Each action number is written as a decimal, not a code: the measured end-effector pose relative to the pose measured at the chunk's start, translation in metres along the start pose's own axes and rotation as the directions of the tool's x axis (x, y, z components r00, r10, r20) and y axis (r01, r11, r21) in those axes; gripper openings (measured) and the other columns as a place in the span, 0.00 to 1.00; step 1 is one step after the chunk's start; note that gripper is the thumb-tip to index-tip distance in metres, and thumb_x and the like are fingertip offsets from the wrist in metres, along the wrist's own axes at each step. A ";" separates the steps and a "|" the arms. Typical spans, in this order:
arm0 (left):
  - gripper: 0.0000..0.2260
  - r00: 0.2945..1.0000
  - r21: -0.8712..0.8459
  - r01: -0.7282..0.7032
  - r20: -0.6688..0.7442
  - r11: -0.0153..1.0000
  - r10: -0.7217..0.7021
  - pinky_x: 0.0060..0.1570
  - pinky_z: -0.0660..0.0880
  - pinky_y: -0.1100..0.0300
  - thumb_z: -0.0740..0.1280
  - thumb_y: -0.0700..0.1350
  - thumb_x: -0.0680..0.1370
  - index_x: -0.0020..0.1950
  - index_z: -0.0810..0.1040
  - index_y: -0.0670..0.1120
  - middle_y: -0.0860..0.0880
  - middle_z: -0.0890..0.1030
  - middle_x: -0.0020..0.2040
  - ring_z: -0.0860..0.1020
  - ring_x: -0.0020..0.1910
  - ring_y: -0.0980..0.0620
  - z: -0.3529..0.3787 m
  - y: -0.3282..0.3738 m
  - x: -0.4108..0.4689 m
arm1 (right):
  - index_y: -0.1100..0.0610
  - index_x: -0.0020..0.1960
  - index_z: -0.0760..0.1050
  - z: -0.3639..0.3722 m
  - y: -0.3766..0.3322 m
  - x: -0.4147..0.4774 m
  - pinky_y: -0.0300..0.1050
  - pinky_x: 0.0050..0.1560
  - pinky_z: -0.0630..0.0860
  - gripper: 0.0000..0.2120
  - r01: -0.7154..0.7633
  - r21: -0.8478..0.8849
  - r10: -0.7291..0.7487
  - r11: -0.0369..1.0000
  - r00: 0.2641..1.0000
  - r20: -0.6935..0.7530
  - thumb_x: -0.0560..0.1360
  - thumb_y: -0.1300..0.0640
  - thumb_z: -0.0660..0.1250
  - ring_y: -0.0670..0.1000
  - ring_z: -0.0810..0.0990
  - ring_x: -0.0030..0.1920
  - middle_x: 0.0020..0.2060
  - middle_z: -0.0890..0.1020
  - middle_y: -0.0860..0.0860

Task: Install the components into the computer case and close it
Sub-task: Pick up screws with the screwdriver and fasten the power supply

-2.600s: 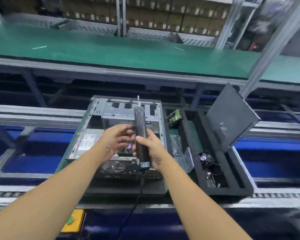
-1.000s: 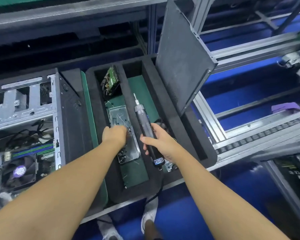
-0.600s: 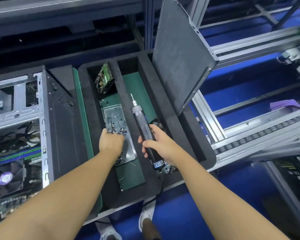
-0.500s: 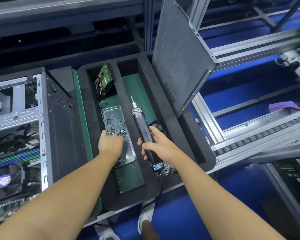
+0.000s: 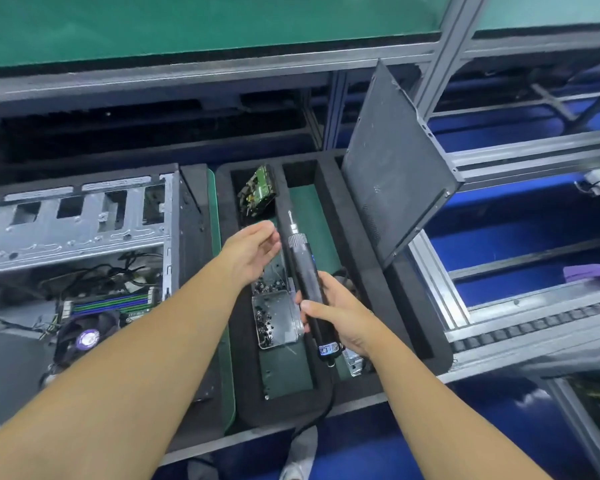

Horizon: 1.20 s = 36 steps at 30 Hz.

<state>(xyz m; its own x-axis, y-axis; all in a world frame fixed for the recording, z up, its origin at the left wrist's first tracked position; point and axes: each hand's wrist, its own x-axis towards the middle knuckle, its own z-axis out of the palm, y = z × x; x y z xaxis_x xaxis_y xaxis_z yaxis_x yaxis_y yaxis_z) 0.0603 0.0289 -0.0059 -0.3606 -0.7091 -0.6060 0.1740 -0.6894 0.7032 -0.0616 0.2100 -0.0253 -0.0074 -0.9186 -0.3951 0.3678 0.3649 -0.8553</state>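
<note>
The open computer case lies at the left, with its motherboard and CPU fan showing. My right hand grips a black corded electric screwdriver, bit pointing away, over the black foam tray. My left hand hovers beside the screwdriver's neck with thumb and fingertips drawn together; whether they pinch a screw is not visible. Below it sits a clear screw box holding several dark screws. The case's dark side panel leans upright at the tray's right.
A green circuit-board drive stands tilted in the tray's far left slot. A small metal part lies under my right wrist. Aluminium conveyor rails run on the right, a green belt beyond. The screwdriver's cable hangs off the near edge.
My left hand has lifted out of the screw box and risen to the screwdriver's neck. My right hand still holds the screwdriver over the tray. My view has tilted up slightly.
</note>
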 end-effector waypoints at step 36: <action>0.06 0.891 -0.081 -0.355 0.273 0.931 0.364 0.39 0.82 0.58 0.65 0.36 0.79 0.53 0.80 0.39 0.46 0.84 0.41 0.84 0.42 0.52 -0.289 0.146 -0.210 | 0.55 0.67 0.71 0.333 -0.002 -0.045 0.48 0.37 0.81 0.24 0.123 -0.449 -0.040 0.885 0.981 0.190 0.74 0.57 0.75 0.52 0.80 0.40 0.49 0.79 0.54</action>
<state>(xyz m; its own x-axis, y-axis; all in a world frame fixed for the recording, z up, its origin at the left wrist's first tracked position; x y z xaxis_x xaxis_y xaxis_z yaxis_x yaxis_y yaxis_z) 0.4257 0.0340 0.1165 -0.5081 -0.8418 -0.1822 0.3647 -0.4020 0.8399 0.2476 0.2006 0.1055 0.1548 -0.9445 -0.2898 -0.0934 0.2780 -0.9560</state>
